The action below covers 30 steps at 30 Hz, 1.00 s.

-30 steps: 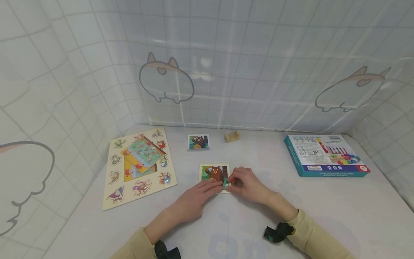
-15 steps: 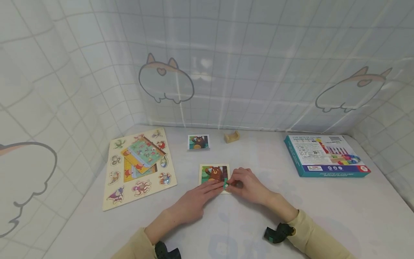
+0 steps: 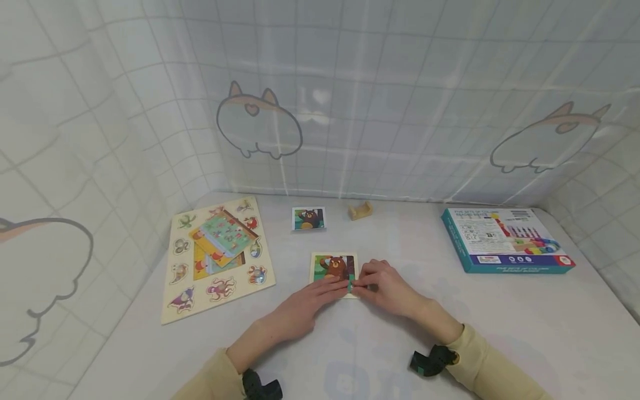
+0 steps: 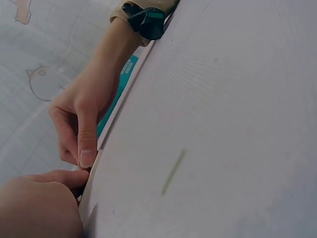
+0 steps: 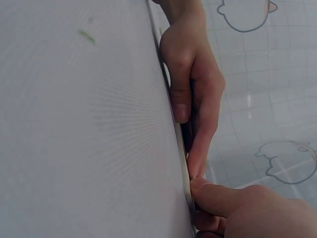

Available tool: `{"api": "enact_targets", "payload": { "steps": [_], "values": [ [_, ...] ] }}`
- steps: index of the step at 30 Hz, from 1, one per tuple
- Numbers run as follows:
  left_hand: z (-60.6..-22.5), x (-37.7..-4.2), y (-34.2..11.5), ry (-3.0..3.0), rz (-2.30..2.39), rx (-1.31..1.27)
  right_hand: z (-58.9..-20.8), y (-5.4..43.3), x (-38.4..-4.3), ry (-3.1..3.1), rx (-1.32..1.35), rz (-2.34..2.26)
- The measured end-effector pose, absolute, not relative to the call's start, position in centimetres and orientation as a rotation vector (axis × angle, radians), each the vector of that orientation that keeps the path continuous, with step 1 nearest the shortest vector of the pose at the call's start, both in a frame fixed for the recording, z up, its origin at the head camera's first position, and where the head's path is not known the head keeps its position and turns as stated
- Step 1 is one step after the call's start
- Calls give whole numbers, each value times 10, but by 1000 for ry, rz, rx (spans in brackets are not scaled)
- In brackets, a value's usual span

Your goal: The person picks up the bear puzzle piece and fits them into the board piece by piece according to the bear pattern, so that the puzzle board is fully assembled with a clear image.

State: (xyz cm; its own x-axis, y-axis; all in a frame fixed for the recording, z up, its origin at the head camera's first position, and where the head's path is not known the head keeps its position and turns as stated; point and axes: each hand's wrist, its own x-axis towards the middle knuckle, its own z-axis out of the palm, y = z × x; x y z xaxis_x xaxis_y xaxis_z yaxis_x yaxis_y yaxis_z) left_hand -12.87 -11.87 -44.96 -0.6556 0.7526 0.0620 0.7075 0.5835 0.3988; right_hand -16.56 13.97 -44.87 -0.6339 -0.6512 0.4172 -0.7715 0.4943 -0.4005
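Note:
A small square bear puzzle in a pale wooden frame lies flat on the white table. My left hand rests across its lower part with straight fingers, hiding the bottom of the picture. At the lower right corner, my right hand pinches a small green puzzle piece between thumb and bent fingers. The fingertips of both hands nearly meet there. In the right wrist view the right thumb lies at the edge of the wooden frame, and the piece itself is hidden.
Behind the puzzle lie a matching bear picture card and a small wooden stand. To the left is a sea-animal board with colourful cards on it. A teal-edged box sits on the right. Tiled-pattern sheeting encloses the table.
The right fingertips have shifted slightly over the green piece at the corner, and less of it shows. The left hand stays on the puzzle. The head view has shifted a little.

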Motion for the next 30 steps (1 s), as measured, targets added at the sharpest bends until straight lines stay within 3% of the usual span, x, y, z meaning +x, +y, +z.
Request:
{"api": "enact_targets", "payload": {
  "steps": [30],
  "values": [
    [-448,-122,-123,2712,815,1234,-448,141,-159,-2497,1284,834]
  ]
}}
